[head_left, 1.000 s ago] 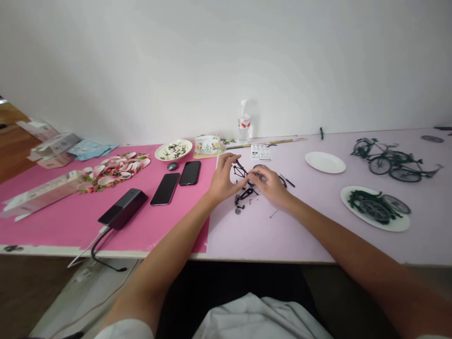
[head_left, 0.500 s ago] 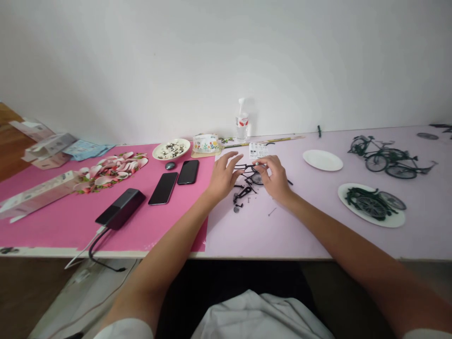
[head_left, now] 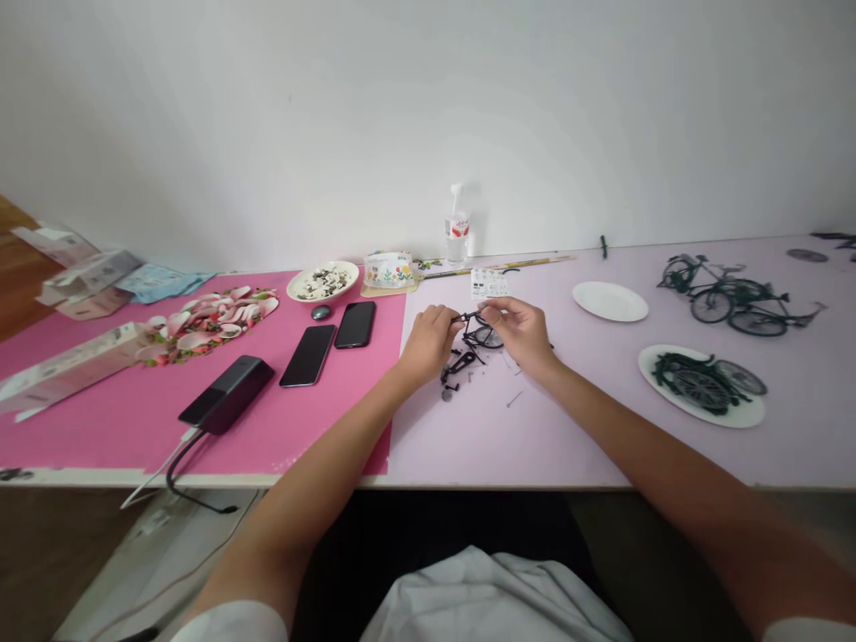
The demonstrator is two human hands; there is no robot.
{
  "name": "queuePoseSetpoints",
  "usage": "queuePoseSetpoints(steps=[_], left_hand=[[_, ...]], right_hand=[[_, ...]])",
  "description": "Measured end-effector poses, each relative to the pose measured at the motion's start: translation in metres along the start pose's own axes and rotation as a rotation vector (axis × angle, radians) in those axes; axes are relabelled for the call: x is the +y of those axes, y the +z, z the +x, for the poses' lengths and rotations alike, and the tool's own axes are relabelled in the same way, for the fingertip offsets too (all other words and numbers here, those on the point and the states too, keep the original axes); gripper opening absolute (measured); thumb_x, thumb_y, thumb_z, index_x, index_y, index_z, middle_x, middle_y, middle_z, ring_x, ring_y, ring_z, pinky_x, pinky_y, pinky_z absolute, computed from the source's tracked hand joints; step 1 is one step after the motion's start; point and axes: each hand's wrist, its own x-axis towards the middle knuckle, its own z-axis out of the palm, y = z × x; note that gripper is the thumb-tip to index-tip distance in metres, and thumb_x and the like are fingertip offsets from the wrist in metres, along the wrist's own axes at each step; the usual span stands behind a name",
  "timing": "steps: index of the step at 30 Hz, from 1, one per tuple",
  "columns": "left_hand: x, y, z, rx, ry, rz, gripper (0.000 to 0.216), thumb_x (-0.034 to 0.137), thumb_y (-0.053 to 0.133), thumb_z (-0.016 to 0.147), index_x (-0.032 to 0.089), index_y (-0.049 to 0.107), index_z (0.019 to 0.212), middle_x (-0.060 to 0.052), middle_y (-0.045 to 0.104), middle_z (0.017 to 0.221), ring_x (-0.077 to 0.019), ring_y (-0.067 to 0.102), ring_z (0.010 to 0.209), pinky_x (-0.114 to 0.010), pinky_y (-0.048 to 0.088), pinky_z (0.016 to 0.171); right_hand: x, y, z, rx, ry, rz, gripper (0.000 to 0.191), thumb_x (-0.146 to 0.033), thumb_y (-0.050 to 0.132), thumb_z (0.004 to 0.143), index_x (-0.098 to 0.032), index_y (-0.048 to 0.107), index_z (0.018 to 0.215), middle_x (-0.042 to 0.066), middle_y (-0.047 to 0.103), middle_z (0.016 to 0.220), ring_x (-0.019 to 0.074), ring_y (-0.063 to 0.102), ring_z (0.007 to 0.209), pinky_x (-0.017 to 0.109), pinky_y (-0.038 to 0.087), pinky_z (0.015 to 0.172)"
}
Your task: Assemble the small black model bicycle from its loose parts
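Note:
Above the pale lilac table covering, a small black model bicycle frame (head_left: 469, 326) is held between both hands. My left hand (head_left: 430, 344) is closed, its fingers gripping the frame's left end. My right hand (head_left: 522, 335) pinches at the frame's upper right, thumb and forefinger together; its fingertips partly hide that spot. A thin spoked wheel (head_left: 487, 337) shows behind or below the frame; whether it is joined to it I cannot tell. Just below the hands lie a black chain-guard-like part (head_left: 461, 362), a small grey disc (head_left: 446, 396) and several tiny loose pieces.
To the right are a white plate (head_left: 610, 301), another plate (head_left: 741, 415) heaped with dark bicycle parts, and model bicycles (head_left: 712, 305). A printed sheet (head_left: 489, 283) and bottle (head_left: 457, 236) stand behind. Leftward lie two phones (head_left: 308, 356), a power bank (head_left: 227, 395) and a bowl (head_left: 348, 283).
My left hand's fingers, spread before, have closed on the frame's left end. The right hand keeps its pinch at nearly the same place, and the view has shifted slightly.

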Motion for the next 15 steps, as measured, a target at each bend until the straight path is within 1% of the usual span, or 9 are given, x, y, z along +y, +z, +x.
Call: queuePoseSetpoints(steps=[3, 7, 13, 15], left_hand=[[-0.0016, 0.0008, -0.0010, 0.021, -0.003, -0.060, 0.049, 0.055, 0.022, 0.113, 0.021, 0.057, 0.106, -0.013, 0.065, 0.100, -0.0284, 0.057, 0.098, -0.044, 0.047, 0.085], [-0.0010, 0.0023, -0.0022, 0.030, -0.002, -0.109, 0.046, 0.053, 0.021, 0.113, 0.022, 0.054, 0.104, -0.013, 0.063, 0.101, -0.0284, 0.057, 0.099, -0.045, 0.049, 0.087], [0.0002, 0.0086, -0.0023, -0.018, -0.009, -0.066, 0.043, 0.046, 0.019, 0.114, 0.022, 0.051, 0.097, -0.012, 0.059, 0.097, -0.0289, 0.054, 0.096, -0.046, 0.048, 0.086], [0.0016, 0.0092, -0.0017, -0.009, -0.010, -0.031, 0.043, 0.045, 0.018, 0.114, 0.022, 0.051, 0.097, -0.013, 0.058, 0.098, -0.0289, 0.053, 0.095, -0.046, 0.047, 0.085]], right_hand=[[-0.0003, 0.0011, -0.0003, -0.014, 0.011, 0.043, 0.040, -0.061, 0.085, 0.083, -0.026, 0.085, 0.102, 0.007, 0.084, 0.105, 0.0282, 0.078, 0.101, 0.047, 0.062, 0.097], [-0.0041, 0.0029, -0.0010, 0.005, 0.004, 0.062, 0.035, -0.057, 0.086, 0.083, -0.026, 0.086, 0.099, 0.007, 0.085, 0.106, 0.0299, 0.079, 0.107, 0.049, 0.062, 0.099], [-0.0057, 0.0057, -0.0036, 0.023, 0.021, 0.073, 0.036, -0.058, 0.087, 0.080, -0.026, 0.087, 0.096, 0.007, 0.084, 0.103, 0.0294, 0.078, 0.104, 0.047, 0.064, 0.095], [-0.0065, 0.0065, -0.0045, 0.028, 0.017, 0.084, 0.035, -0.058, 0.087, 0.081, -0.026, 0.087, 0.096, 0.007, 0.084, 0.102, 0.0288, 0.078, 0.103, 0.047, 0.064, 0.095]])
